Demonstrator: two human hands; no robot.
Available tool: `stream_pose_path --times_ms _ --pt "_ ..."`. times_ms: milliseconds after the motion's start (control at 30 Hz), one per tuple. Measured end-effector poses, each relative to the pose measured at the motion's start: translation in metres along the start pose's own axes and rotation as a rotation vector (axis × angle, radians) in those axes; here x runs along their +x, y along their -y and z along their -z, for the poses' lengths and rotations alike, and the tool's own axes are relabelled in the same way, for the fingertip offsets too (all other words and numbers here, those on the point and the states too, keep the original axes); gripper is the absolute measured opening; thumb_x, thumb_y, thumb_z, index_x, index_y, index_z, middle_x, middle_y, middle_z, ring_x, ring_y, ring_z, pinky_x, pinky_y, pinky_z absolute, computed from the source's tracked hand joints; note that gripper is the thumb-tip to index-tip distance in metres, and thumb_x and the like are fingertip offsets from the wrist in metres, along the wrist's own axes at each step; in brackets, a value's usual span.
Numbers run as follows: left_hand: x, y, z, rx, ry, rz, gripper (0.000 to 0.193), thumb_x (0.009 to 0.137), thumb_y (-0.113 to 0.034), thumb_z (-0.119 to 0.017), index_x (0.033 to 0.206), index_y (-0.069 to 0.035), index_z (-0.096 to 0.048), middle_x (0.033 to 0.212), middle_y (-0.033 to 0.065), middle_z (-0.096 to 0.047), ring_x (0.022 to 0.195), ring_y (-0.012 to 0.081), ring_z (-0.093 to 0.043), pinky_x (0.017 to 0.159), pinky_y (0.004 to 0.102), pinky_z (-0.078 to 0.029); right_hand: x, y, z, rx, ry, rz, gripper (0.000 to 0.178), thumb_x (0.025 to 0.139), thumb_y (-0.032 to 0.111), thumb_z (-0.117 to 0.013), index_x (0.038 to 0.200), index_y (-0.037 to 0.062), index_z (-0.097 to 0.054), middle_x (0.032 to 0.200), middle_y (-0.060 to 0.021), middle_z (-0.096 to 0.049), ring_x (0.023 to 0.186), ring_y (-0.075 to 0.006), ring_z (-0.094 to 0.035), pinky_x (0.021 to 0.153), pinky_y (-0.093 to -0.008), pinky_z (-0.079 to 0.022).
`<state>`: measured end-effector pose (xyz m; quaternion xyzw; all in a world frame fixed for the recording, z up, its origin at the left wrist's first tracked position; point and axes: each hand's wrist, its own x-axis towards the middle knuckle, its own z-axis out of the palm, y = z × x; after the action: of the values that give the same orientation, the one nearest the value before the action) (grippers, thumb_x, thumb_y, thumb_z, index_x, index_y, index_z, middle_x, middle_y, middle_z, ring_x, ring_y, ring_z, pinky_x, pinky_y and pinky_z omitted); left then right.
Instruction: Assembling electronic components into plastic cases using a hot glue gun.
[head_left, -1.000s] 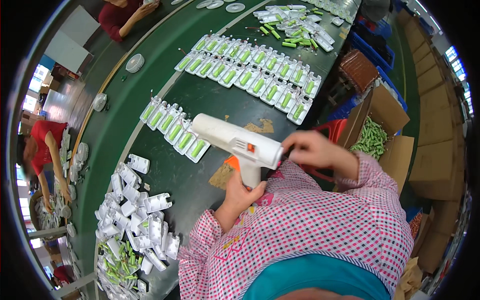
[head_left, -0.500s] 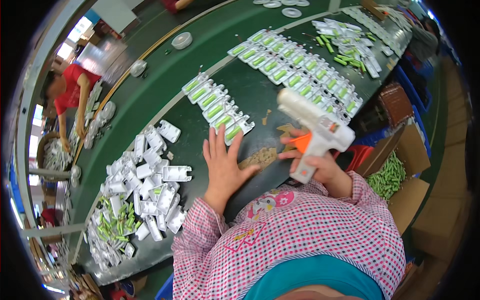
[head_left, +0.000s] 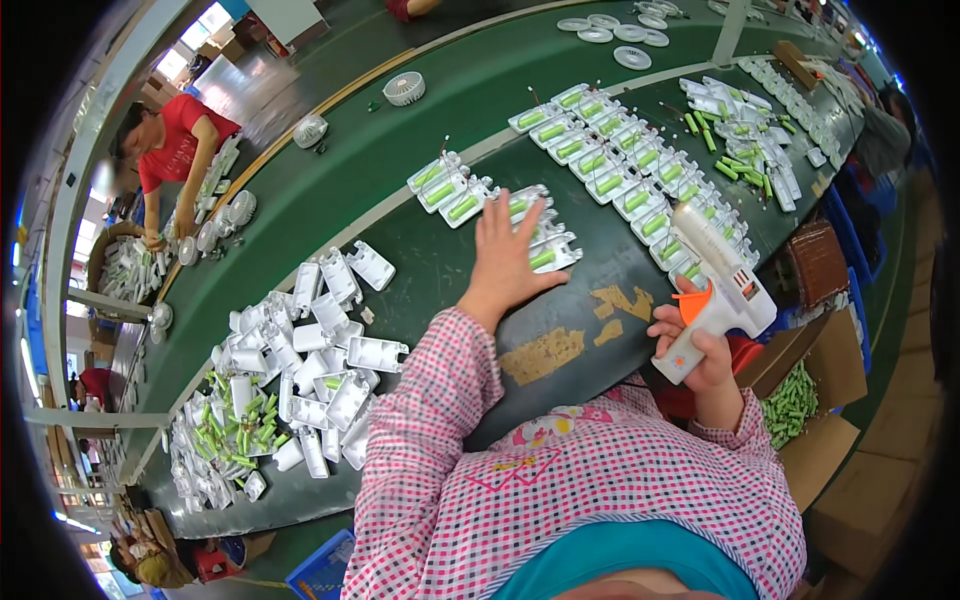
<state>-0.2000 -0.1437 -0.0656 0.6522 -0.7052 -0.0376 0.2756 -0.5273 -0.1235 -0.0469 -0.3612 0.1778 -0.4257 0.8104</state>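
My left hand (head_left: 505, 262) is open, fingers spread over a short row of white plastic casings (head_left: 555, 254), each with a green battery cell in it. Its fingers touch or cover the nearer casings of that row; exactly where they press is hidden. Two other filled casings (head_left: 440, 190) lie just left of the fingertips. My right hand (head_left: 706, 362) is closed around the handle of a white glue gun (head_left: 735, 300) with an orange trigger, held above the table's near edge. Its nozzle end points up and away, near a longer double row of filled casings (head_left: 635, 200).
Empty white casings (head_left: 375, 353) are heaped at the left beside loose green cells (head_left: 240, 425). More casings and cells lie at the far right. A cardboard box (head_left: 835, 370) of green cells stands at my right. Across the belt, a person in red (head_left: 190, 140) works near small fans (head_left: 404, 89).
My left hand has reached farther over the short row, whose nearer casings now sit shifted right of the first two. The glue gun has moved right, and the view has shifted.
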Motion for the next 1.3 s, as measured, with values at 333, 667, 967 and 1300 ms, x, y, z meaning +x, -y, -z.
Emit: stream_pose_path --times_ms 333,667,967,1300 --pt "0.049 0.107 0.021 0.259 -0.737 0.441 0.045 0.095 -0.034 -0.055 0.13 -0.005 -0.055 0.136 0.0252 -0.05 0.124 0.0455 -0.046 0.101 0.0523 -0.039 0.003 0.003 0.007 -0.027 -0.05 -0.022 0.084 0.08 0.018 -0.066 0.152 0.0035 -0.023 0.12 -0.0234 -0.063 0.101 -0.0357 -0.067 0.073 -0.0385 -0.059" --pt "0.147 0.095 -0.047 -0.27 -0.55 0.485 0.036 0.096 -0.033 -0.051 0.107 -0.003 -0.067 0.105 0.0181 -0.068 0.103 0.036 -0.06 0.092 0.049 -0.043 0.011 -0.016 0.01 0.0 -0.002 -0.077 0.083 0.08 0.016 -0.068 0.151 0.0043 -0.027 0.117 -0.0278 -0.063 0.097 -0.0378 -0.068 0.075 -0.041 -0.058" --pt "0.123 0.071 -0.041 -0.468 -0.525 0.292 0.038 0.098 -0.028 -0.051 0.128 -0.004 -0.055 0.13 0.0211 -0.056 0.126 0.0396 -0.047 0.105 0.0437 -0.037 0.015 -0.015 0.004 -0.04 -0.064 -0.064 0.084 0.078 0.018 -0.07 0.149 0.0025 -0.028 0.112 -0.0252 -0.065 0.091 -0.0334 -0.069 0.074 -0.0401 -0.058" --pt "0.001 -0.041 -0.003 -0.066 0.135 -0.011 0.096 0.067 -0.046 -0.083 0.147 -0.016 -0.038 0.159 0.0246 -0.012 0.146 0.0494 -0.01 0.109 0.0688 -0.017 0.013 -0.017 0.007 -0.022 -0.101 -0.064 0.086 0.077 0.021 -0.07 0.15 0.0055 -0.028 0.109 -0.0228 -0.065 0.087 -0.03 -0.069 0.073 -0.0385 -0.058"
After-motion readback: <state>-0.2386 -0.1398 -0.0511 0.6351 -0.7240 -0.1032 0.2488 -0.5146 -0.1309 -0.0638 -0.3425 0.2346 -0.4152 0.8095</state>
